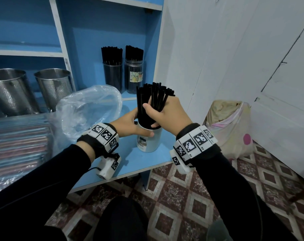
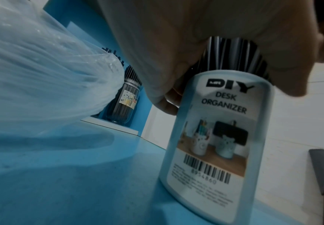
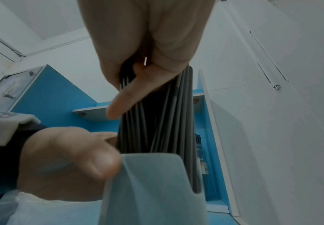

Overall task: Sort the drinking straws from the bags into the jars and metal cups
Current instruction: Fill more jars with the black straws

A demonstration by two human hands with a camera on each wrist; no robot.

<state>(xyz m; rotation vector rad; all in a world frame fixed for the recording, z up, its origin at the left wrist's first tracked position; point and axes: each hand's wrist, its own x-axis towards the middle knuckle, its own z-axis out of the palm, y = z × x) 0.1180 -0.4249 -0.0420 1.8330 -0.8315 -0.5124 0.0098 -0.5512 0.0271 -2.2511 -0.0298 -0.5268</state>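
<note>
Presently my right grip (image 1: 166, 114) clasps the black straws (image 1: 153, 96), lower ends inside the white cup (image 1: 150, 141) on the blue bench (image 1: 130, 164), my left grip (image 1: 130, 124) curled around its rim.

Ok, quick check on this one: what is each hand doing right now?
Left hand: grips the white desk organizer cup near its rim.
Right hand: grips the bundle of black straws, lower ends inside the cup.

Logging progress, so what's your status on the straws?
Right hand grips black straws, lower ends in white cup. Left hand steadies cup. Nothing blocking.
</note>
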